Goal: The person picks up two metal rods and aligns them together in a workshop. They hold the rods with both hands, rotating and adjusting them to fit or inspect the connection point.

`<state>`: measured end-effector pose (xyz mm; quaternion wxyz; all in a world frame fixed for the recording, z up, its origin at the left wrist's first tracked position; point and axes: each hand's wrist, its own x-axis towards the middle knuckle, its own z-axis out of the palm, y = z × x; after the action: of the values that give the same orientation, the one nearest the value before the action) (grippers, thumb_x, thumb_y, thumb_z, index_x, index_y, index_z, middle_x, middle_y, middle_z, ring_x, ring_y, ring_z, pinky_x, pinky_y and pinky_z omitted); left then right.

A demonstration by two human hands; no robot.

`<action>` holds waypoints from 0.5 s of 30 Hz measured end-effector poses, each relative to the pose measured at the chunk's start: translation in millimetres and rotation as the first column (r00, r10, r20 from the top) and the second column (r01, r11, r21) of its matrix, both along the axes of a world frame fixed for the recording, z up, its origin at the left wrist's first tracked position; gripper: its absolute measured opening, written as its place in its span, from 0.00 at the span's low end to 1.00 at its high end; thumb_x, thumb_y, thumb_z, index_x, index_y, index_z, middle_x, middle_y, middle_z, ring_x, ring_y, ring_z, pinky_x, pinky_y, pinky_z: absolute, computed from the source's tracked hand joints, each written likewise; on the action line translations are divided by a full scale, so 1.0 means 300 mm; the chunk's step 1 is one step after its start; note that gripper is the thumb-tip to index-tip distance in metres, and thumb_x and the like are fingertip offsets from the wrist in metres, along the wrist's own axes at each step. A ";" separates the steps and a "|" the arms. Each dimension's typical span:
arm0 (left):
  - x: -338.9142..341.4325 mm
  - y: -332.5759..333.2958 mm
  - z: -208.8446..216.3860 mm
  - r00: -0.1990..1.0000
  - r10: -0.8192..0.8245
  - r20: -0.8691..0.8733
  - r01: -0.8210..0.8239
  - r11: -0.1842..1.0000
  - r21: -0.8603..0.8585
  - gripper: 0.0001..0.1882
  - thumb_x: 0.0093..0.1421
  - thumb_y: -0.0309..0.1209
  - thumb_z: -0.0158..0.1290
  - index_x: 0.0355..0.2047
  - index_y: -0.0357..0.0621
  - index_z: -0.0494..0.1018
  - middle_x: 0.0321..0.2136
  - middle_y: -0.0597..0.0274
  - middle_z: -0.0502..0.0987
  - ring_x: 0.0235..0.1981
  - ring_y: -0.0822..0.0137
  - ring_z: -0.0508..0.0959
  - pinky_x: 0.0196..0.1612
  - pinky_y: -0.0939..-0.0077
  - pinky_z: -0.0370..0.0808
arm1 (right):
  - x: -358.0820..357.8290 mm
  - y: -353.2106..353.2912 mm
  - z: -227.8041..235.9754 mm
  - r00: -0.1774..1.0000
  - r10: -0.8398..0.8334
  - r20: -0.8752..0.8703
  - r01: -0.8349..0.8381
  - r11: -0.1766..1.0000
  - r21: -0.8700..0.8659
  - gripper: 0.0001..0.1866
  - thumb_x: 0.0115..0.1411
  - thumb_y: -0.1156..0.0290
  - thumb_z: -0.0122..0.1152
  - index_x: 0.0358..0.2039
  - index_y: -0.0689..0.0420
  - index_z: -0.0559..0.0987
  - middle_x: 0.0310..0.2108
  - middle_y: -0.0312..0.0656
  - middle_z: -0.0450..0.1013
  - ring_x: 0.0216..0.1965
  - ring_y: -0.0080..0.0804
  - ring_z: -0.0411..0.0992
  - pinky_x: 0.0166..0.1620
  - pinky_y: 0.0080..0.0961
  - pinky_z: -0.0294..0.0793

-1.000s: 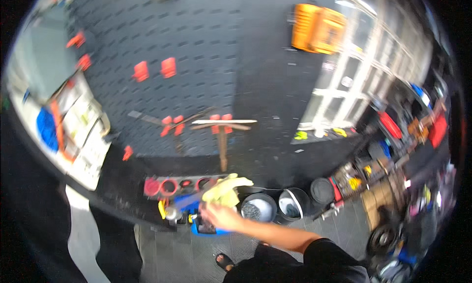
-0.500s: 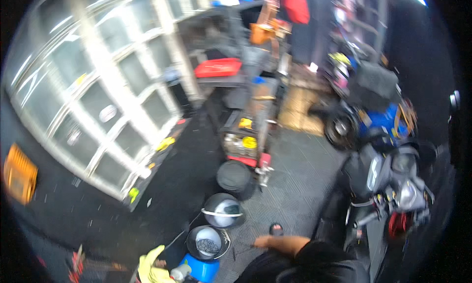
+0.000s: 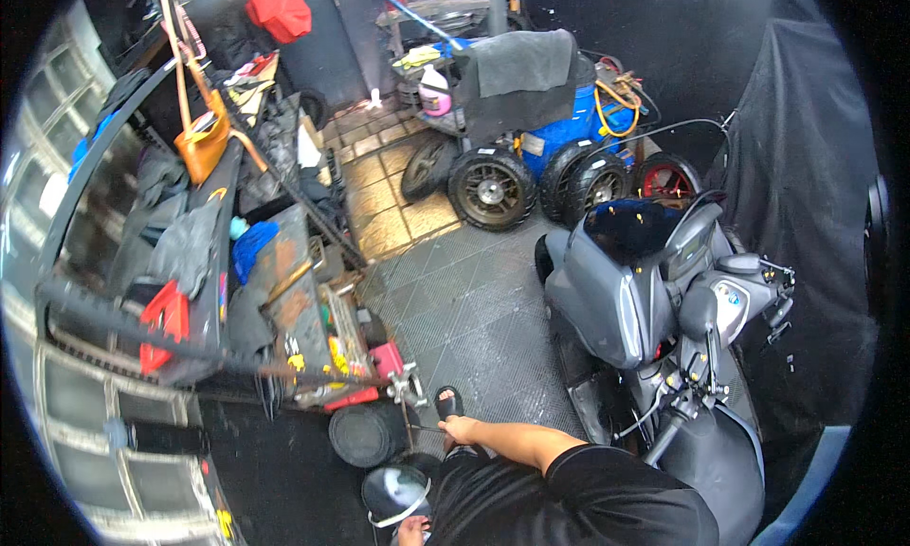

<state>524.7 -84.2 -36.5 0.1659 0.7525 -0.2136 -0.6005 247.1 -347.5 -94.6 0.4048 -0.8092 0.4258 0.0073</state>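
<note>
Rod (image 3: 428, 427), apparently grasped in the right hand (image 3: 458, 429), could strike the adjacent black bucket (image 3: 360, 435) if swung; left hand (image 3: 413, 531): finger grip indeterminable.

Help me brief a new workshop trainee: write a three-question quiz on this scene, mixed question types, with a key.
1. Multiple choice: which hand is nearer the bucket with the white handle?
A) the left
B) the right

2. True or false: the grey motorcycle stands to the left of both hands.

3. Fill in: the rightmost loose wheel is black and ____.

Key:
1. A. The left hand is right by it; the right hand is farther off.
2. False. It stands to their right.
3. Red.
</note>
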 end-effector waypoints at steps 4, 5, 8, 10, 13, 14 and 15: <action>0.148 -0.357 -0.110 0.942 -0.279 0.184 0.328 0.879 -0.346 0.10 0.66 0.35 0.55 0.35 0.44 0.81 0.29 0.60 0.83 0.28 0.68 0.79 0.34 0.73 0.76 | -0.058 -0.275 0.300 0.962 -0.247 -0.117 0.260 0.958 0.124 0.17 0.69 0.59 0.48 0.51 0.55 0.73 0.43 0.55 0.80 0.45 0.53 0.80 0.47 0.51 0.77; 0.139 -0.501 -0.102 0.897 -0.321 0.304 0.438 0.740 -0.511 0.10 0.66 0.35 0.55 0.33 0.43 0.80 0.28 0.62 0.83 0.24 0.71 0.78 0.26 0.76 0.74 | -0.080 -0.333 0.317 0.938 -0.326 -0.120 0.340 0.932 0.126 0.16 0.69 0.59 0.47 0.50 0.56 0.73 0.40 0.55 0.80 0.43 0.54 0.80 0.45 0.51 0.78; 0.016 -0.935 -0.014 0.968 -0.251 -0.019 0.242 0.948 -0.207 0.10 0.71 0.32 0.49 0.36 0.40 0.76 0.33 0.61 0.83 0.28 0.73 0.81 0.27 0.78 0.76 | -0.160 -0.530 0.387 0.831 -0.556 0.004 0.551 0.825 0.122 0.17 0.71 0.59 0.47 0.48 0.59 0.73 0.31 0.56 0.80 0.35 0.60 0.79 0.39 0.52 0.78; -0.040 -1.204 0.028 0.947 -0.321 -0.012 0.305 0.911 -0.277 0.10 0.72 0.32 0.46 0.40 0.40 0.75 0.35 0.59 0.84 0.30 0.71 0.83 0.29 0.78 0.77 | -0.204 -0.659 0.496 0.773 -0.625 0.109 0.630 0.776 -0.011 0.15 0.71 0.60 0.46 0.46 0.59 0.73 0.32 0.56 0.80 0.36 0.58 0.79 0.39 0.51 0.78; -0.151 -1.591 0.088 0.935 -0.289 -0.204 0.222 0.928 -0.299 0.10 0.73 0.31 0.45 0.41 0.40 0.75 0.36 0.58 0.84 0.29 0.71 0.82 0.29 0.78 0.77 | -0.299 -0.808 0.672 0.692 -0.615 0.379 0.705 0.689 -0.168 0.12 0.72 0.63 0.46 0.43 0.58 0.73 0.31 0.51 0.79 0.30 0.50 0.78 0.34 0.43 0.78; -0.212 -1.718 0.131 0.929 -0.317 -0.193 0.251 0.920 -0.302 0.11 0.73 0.32 0.44 0.44 0.41 0.75 0.37 0.58 0.83 0.30 0.71 0.83 0.30 0.78 0.78 | -0.341 -0.866 0.704 0.671 -0.606 0.427 0.704 0.702 -0.110 0.12 0.72 0.63 0.46 0.43 0.57 0.73 0.31 0.50 0.78 0.28 0.48 0.77 0.33 0.41 0.77; -0.266 -1.854 0.150 0.902 -0.374 -0.217 0.303 0.904 -0.300 0.10 0.73 0.32 0.45 0.44 0.41 0.74 0.38 0.58 0.83 0.31 0.70 0.83 0.31 0.79 0.79 | -0.394 -0.923 0.731 0.648 -0.598 0.472 0.699 0.713 -0.055 0.12 0.73 0.63 0.46 0.42 0.57 0.73 0.31 0.48 0.78 0.27 0.46 0.76 0.31 0.39 0.77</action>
<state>444.7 -640.4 8.5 0.1825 0.5865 -0.3942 -0.6836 128.9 -624.4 124.8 0.3644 -0.6238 0.5884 -0.3632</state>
